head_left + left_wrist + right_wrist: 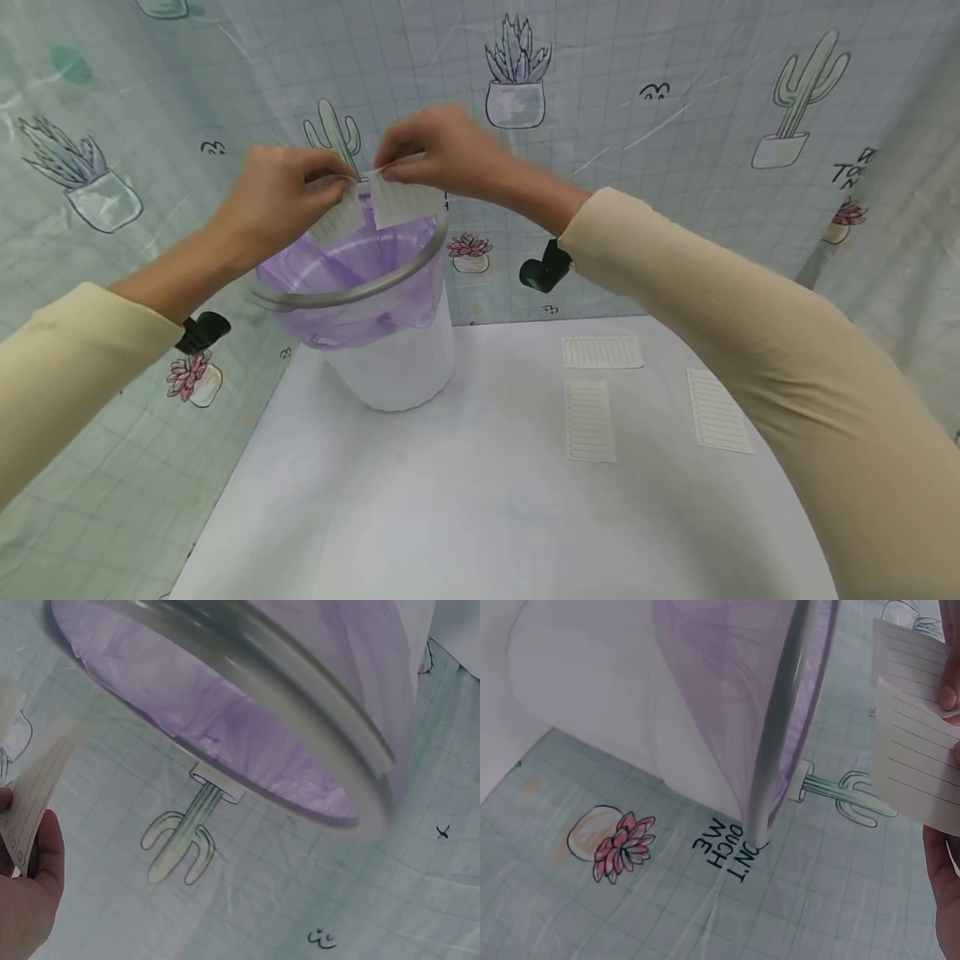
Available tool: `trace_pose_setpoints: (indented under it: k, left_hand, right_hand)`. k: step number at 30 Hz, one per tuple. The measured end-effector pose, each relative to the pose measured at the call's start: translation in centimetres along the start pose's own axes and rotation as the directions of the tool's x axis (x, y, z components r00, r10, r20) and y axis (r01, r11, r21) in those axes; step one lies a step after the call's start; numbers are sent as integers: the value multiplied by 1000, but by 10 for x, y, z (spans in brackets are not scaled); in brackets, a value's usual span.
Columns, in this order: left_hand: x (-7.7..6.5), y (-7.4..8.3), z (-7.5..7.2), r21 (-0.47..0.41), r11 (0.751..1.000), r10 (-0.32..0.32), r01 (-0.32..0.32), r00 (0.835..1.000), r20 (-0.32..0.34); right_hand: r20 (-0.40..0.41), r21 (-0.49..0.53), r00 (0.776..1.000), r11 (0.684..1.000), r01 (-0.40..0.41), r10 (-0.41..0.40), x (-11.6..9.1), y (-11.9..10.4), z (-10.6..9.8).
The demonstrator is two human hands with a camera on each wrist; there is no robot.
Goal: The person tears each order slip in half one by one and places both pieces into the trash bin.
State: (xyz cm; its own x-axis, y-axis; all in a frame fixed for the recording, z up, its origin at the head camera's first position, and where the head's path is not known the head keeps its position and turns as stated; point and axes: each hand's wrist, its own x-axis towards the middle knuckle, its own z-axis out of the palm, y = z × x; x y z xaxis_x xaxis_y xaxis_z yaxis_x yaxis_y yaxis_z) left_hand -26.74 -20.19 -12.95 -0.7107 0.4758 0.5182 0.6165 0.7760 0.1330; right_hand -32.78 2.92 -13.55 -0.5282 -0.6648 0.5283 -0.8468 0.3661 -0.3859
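Note:
Above the far side of a white bin [397, 367], both hands are raised close together. My left hand [281, 200] pinches a lined paper piece [339, 218] between thumb and fingers. Another lined paper piece [405, 200] hangs from the pinched fingertips of my right hand [442, 150]. A narrow gap shows between the lower parts of the two pieces in the head view; in the right wrist view the lined paper [915, 765] overlaps. The bin has a purple bag [337, 329] inside, folded over its top under a grey ring [352, 293].
Three lined paper slips lie on the white table [480, 500] to the right: a sideways slip [602, 352], an upright slip [589, 421] and a slip [718, 410] beside my right sleeve. A curtain [600, 208] printed with cacti hangs behind and left of the table.

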Motion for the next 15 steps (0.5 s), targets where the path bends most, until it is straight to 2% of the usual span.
trace_pose_setpoints:
  k: [10,15]
  left_hand:
    - [-1,-15,-2,40,998,-44,43,999,19]
    - [0,-18,-1,55,996,-66,64,997,40]
  right_hand:
    - [18,27,1000,1000,-15,14,13,-2,12]
    - [42,-5,999,999,-32,33,20,-4,16]
